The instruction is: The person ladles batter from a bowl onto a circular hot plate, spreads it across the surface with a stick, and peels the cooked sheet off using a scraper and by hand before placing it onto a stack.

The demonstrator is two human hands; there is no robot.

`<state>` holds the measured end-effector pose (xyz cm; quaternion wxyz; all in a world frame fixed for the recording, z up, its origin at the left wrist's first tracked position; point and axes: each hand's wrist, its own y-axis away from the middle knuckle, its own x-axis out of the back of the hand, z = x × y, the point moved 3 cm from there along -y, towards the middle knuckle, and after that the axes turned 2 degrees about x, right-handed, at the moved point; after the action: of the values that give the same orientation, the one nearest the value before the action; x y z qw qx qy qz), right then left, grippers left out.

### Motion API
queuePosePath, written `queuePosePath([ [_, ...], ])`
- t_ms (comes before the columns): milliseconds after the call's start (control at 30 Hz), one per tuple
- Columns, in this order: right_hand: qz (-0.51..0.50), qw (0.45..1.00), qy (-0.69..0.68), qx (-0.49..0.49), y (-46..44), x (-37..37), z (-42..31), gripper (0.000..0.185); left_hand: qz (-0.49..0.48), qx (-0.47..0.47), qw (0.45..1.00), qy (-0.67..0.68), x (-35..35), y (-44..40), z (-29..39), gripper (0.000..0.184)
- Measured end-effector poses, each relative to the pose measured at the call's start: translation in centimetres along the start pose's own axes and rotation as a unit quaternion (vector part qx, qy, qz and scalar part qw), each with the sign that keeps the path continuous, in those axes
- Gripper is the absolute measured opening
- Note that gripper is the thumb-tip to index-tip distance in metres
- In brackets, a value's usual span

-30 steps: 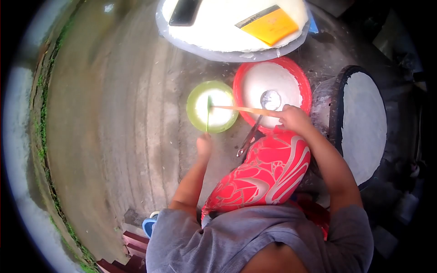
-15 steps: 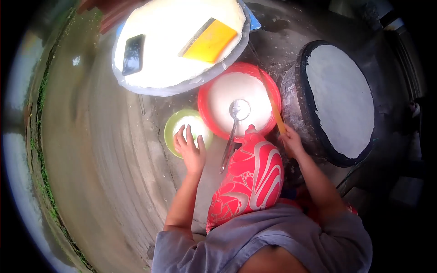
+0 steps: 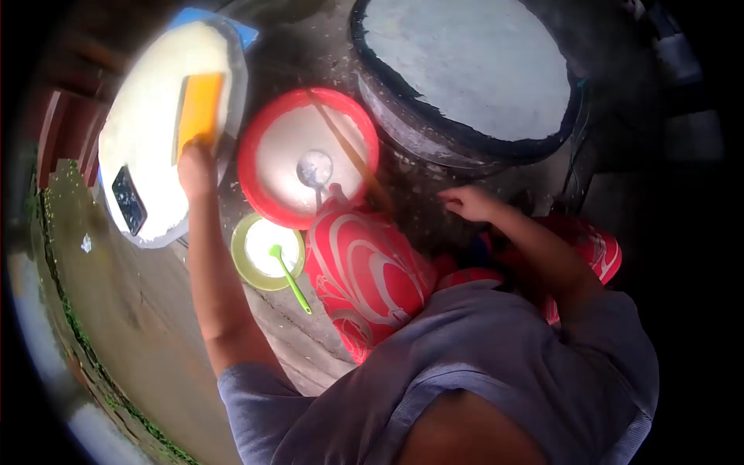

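Observation:
My left hand point(image 3: 198, 164) reaches to a yellow rectangular board point(image 3: 199, 108), its fingers closed on the near end. The board lies on a round tray point(image 3: 238, 74) covered with white material. A phone point(image 3: 129, 201) rests on the same surface. My right hand point(image 3: 474, 203) is beside the drum, fingers partly bent and apart, holding nothing. A flat wooden stick point(image 3: 345, 143) lies across the red basin point(image 3: 249, 167), which holds white liquid and a metal ladle point(image 3: 315, 168). Beside it stands a small green bowl point(image 3: 246, 273) with white contents and a green spatula point(image 3: 293, 285).
A large drum point(image 3: 418, 132) with a black rim and a taut white top point(image 3: 473, 62) stands at the far right. A patterned red garment point(image 3: 372, 267) covers my knee near the basin. A blue item point(image 3: 244, 32) shows behind the tray.
The view has turned right. My left hand has moved from over the green bowl to the yellow board. My right hand has let go of the wooden stick.

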<state>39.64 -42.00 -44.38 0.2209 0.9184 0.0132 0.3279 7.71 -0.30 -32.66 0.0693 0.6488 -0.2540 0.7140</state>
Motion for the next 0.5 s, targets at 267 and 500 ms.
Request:
queuePosePath([
  [267, 0.168, 0.952, -0.192, -0.169, 15.7, 11.4, 6.6, 0.028, 0.161, -0.105, 0.972, -0.134, 5.2, -1.1, -0.8, 0.017],
  [500, 0.397, 0.891, -0.219, 0.014, 18.5, 16.6, -0.8, 0.026, 0.134, -0.141, 0.946, 0.259, 17.3, 4.2, 12.6, 0.019],
])
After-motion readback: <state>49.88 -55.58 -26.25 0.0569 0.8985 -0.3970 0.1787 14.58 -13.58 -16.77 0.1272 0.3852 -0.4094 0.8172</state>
